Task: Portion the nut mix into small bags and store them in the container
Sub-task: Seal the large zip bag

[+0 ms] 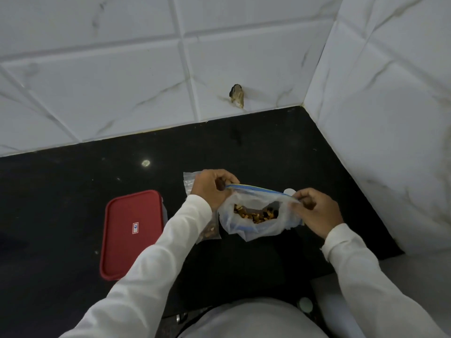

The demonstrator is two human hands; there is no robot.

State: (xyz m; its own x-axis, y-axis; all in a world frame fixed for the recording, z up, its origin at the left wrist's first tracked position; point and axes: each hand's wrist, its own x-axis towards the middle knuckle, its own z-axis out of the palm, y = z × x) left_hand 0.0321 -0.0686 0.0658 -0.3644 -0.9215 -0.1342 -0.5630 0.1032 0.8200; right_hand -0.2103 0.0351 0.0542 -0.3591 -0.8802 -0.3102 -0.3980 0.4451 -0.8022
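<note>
White sleeves (156, 259) reach over the black desk (268, 147), set in a corner of white marbled tile walls (122, 81). Left grip (212, 189) and right grip (314, 211) each pinch a top end of the zip bag (258, 230), nut mix (256, 215) inside. Left of it lie a filled small bag (210, 231) and the red-lidded container (131, 232).

clear nut mix bag (256, 215), blue zip taut; small filled bag (210, 231) and red-lidded container (131, 232) lie left.
</note>
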